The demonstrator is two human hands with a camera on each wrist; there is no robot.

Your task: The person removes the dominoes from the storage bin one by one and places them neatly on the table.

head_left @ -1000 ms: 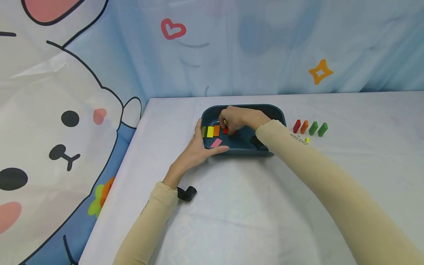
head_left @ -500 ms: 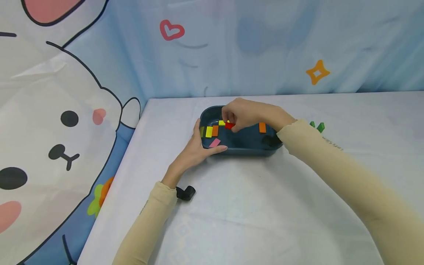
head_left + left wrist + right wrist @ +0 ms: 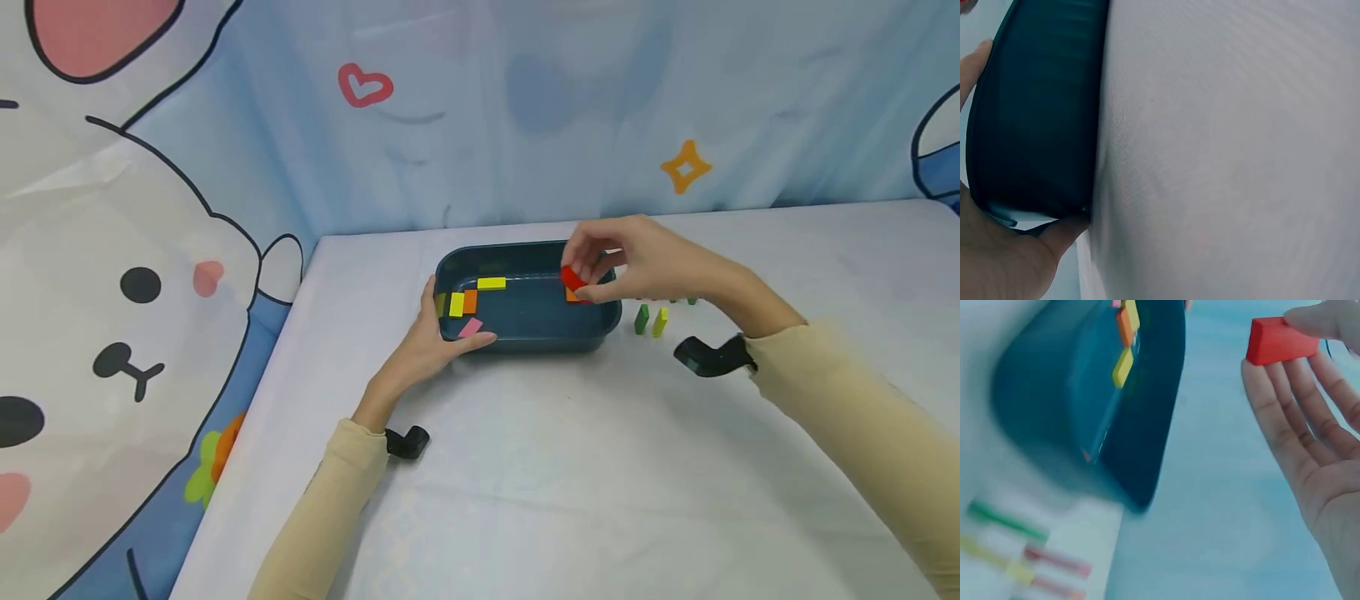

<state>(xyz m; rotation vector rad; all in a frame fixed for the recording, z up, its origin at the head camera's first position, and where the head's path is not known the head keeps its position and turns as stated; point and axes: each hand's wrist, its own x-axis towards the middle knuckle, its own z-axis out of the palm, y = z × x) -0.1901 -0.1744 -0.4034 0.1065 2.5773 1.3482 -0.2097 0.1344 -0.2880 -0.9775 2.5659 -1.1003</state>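
A dark teal tray [image 3: 528, 340] stands on the white table. My left hand [image 3: 429, 337] grips its left end, thumb along the front wall and fingers round the side; the left wrist view shows the tray wall [image 3: 1038, 119] close up. My right hand [image 3: 641, 258] pinches a red block [image 3: 1282, 341] between thumb and fingertips, raised over the tray's right end. Inside the tray lie a long yellow block [image 3: 491, 283], a yellow block [image 3: 456, 305] beside an orange block [image 3: 470, 301], and a pink block [image 3: 471, 327]. Another orange block [image 3: 572, 295] shows partly beneath my right fingers.
Right of the tray a green block [image 3: 641, 319] and a yellow block [image 3: 660, 322] stand on the table. Several more are half hidden behind my right wrist. A printed curtain [image 3: 570, 125] hangs behind the table's far edge.
My right hand has lifted the red block from the tray's middle and carried it right. The left hand keeps its hold. The head view has shifted slightly.
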